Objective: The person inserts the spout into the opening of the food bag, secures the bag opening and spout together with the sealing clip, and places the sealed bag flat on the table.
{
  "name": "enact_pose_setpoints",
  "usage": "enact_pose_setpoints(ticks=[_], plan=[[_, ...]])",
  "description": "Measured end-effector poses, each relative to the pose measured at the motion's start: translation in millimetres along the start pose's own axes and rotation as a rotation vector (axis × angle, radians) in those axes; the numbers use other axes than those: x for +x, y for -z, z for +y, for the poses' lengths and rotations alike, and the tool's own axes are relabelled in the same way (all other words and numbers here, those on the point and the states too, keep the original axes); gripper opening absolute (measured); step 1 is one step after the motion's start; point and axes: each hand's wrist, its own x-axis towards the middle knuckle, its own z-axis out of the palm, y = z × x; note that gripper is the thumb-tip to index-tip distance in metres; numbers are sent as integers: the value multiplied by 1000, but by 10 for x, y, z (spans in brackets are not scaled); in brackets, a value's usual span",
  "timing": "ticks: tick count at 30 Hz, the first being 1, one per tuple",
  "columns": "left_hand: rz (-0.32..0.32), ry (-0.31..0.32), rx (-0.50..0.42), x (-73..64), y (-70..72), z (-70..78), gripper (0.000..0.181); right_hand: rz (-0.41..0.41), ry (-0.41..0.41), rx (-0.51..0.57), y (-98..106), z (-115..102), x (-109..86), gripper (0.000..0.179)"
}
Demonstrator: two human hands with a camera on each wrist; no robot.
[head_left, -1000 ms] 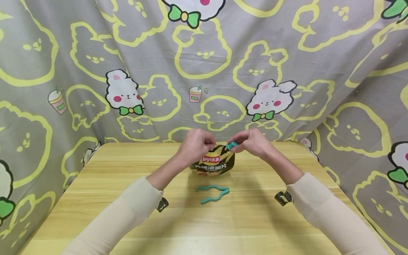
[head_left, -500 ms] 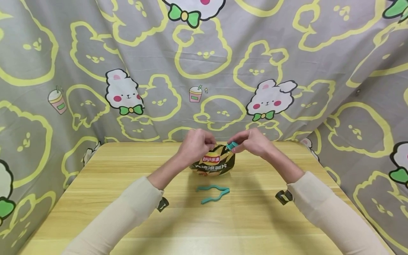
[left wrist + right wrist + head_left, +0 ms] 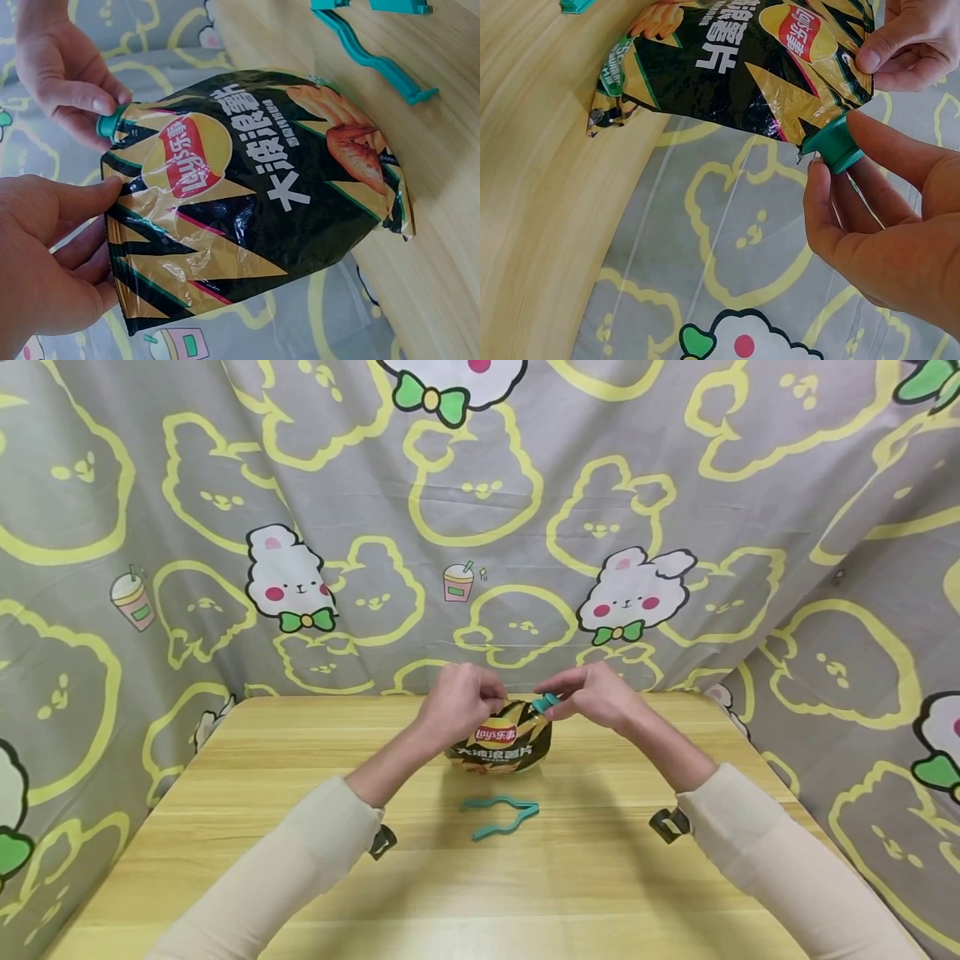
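A black and gold Lay's chip bag (image 3: 501,745) stands near the back of the table, lower end on the wood. My left hand (image 3: 463,697) pinches its top edge between thumb and fingers, as the left wrist view shows at the bag's edge (image 3: 124,247). At the bag's upper right corner is a teal screw-cap-like piece (image 3: 835,145). My right hand (image 3: 597,696) grips this piece between thumb and fingers, against the bag's corner. How the bag's corner sits in it is hard to tell. In front of the bag lies a teal clip (image 3: 517,814), its two arms spread.
The wooden table (image 3: 315,877) carries the bag and the clip. Behind it hangs a grey curtain (image 3: 360,485) with yellow cartoon outlines, which also closes in both sides.
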Motion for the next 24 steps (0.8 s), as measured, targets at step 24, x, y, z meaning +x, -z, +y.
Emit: enact_pose_setpoints(ticks=[24], plan=[[16,-17,2,-10,8,-4,8,40,-39,5,38,33,-44,38]])
